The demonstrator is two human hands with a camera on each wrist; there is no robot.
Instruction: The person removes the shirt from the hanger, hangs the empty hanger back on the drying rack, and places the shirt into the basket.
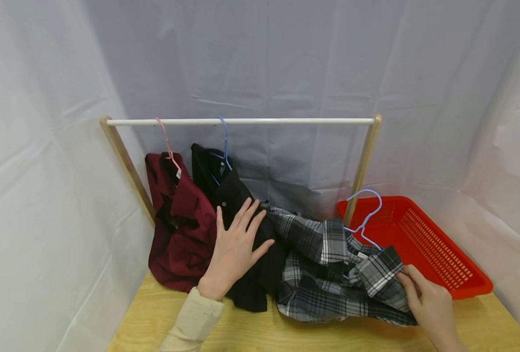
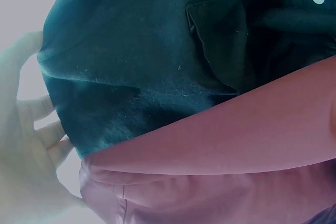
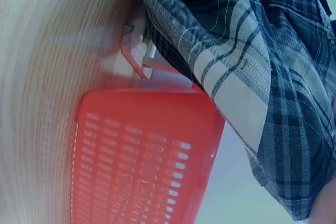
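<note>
Plaid shirt (image 3: 247, 56) drapes over the red basket's (image 3: 136, 156) rim at my wrist. Basket sits on the wooden desk (image 3: 37, 77), slotted wall facing me.

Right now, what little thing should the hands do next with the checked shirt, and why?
Probably lift the plaid shirt by its blue hanger toward the rail. The right hand pinches its edge, it lies slumped on the table, and the left hand presses the black shirt aside.

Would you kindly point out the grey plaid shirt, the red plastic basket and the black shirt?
grey plaid shirt (image 1: 326, 264), head view, middle of the crumpled body.
red plastic basket (image 1: 427, 244), head view, perforated floor.
black shirt (image 1: 229, 193), head view, upper front.
</note>
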